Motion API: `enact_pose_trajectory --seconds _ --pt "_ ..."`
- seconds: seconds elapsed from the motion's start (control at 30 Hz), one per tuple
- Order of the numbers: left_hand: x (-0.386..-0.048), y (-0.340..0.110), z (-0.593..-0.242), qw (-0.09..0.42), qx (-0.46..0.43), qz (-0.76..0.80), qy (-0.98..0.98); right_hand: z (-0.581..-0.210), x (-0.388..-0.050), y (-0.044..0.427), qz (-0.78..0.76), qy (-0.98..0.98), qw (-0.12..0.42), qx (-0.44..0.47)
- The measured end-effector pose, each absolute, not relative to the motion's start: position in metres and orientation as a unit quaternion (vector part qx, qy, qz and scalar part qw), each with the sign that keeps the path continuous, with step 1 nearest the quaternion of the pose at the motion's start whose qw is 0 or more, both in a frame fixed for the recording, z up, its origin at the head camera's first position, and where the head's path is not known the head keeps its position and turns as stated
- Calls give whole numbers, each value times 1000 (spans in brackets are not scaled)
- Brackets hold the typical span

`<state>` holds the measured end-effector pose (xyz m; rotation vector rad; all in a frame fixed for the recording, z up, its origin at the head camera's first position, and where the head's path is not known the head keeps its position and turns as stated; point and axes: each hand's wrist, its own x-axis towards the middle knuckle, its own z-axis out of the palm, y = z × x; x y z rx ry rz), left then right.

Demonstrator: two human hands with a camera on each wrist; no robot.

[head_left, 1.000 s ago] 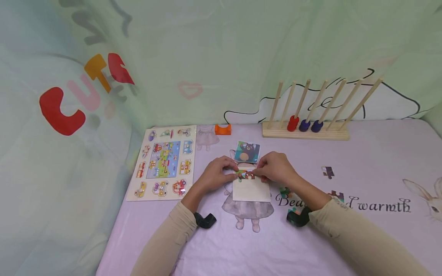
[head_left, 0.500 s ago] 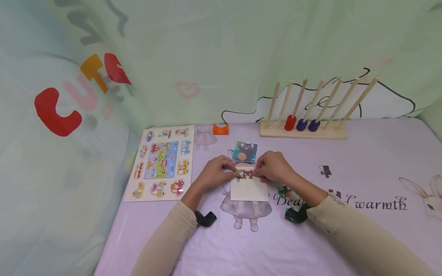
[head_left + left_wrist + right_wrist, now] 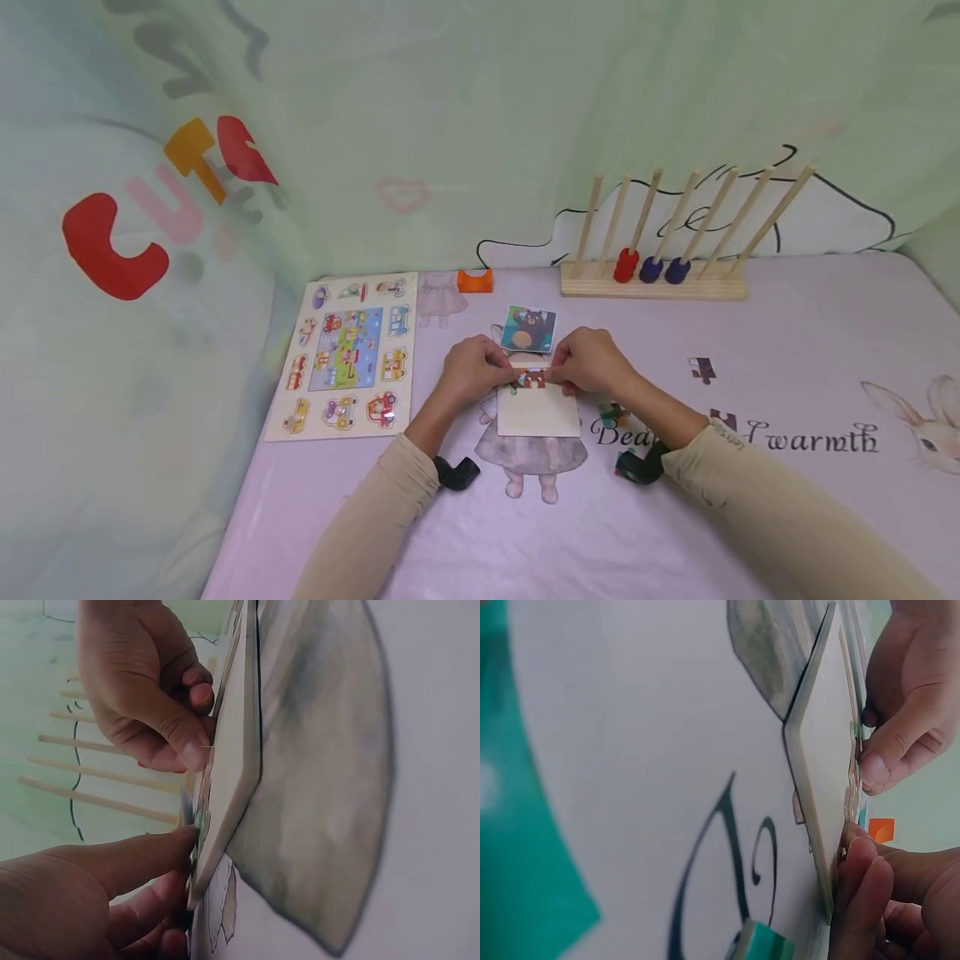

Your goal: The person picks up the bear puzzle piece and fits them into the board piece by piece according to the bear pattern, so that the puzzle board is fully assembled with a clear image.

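A pale wooden puzzle board (image 3: 537,417) lies on the table before me, with a bear-face jigsaw piece (image 3: 534,379) and a green piece (image 3: 514,387) along its far edge. My left hand (image 3: 471,371) holds the board's far left side, its thumb touching the green piece. From the right, my right hand (image 3: 596,364) pinches the bear piece's edge between thumb and fingers. Both thumbs reach over the board (image 3: 240,742) in the left wrist view. Fingers partly hide the pieces in both wrist views. A bear picture card (image 3: 529,329) lies just beyond the board.
Several loose jigsaw pieces lie to the right, including a purple one (image 3: 702,370) and a green one (image 3: 613,414). A vehicle puzzle board (image 3: 341,358) is at the left. Behind stand an orange block (image 3: 475,282) and a wooden peg rack (image 3: 652,286) with red and blue beads.
The head view has shifted slightly, so everything appears a little further left. Both hands stay at the pieces; the left thumb has edged slightly further over the green piece.
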<state>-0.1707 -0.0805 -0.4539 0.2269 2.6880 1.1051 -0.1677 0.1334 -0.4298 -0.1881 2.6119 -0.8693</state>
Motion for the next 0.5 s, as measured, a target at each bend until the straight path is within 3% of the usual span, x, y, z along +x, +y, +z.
enact_pose_trajectory --seconds 0.5 --pt "-168 -79 -455 102 68 385 915 -429 -165 133 -315 929 182 -66"
